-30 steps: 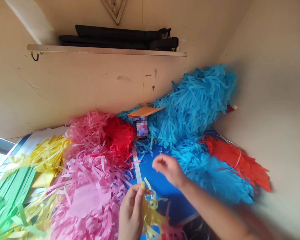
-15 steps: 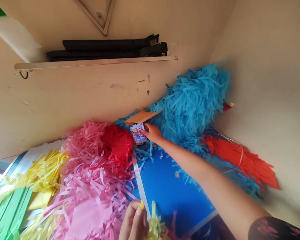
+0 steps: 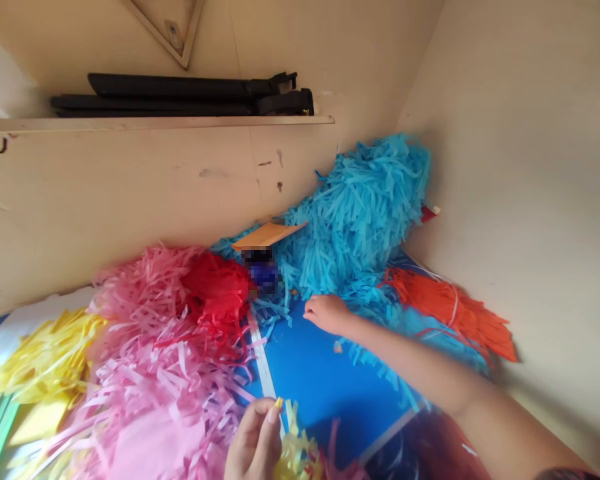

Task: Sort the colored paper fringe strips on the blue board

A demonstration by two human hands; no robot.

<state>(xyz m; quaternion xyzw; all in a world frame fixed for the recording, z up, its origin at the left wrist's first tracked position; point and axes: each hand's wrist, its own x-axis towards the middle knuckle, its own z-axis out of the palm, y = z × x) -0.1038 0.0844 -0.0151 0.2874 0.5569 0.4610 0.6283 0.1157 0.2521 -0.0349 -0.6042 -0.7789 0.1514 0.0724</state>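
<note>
My left hand, low in the middle, is closed in a pinch with a small end of yellow paper showing at the fingertips. Just beside it hangs yellow fringed paper; whether the two are joined is hidden. My right hand is over the blue tabletop with its fingers curled together; anything inside them is too small to make out. Beyond it, a dark blue blurred-out item lies under an orange-brown envelope-like sheet, apart from my hand.
Light blue fringed paper is heaped against the wall, with a tied orange-red bundle to its right. Pink, red and yellow fringes cover the left side. A shelf holds long black objects.
My right hand has left the blurred-out item and come back nearer, lower and to the right. The item's bright printed face no longer shows. My left hand keeps its pinch. The view has shifted right.
</note>
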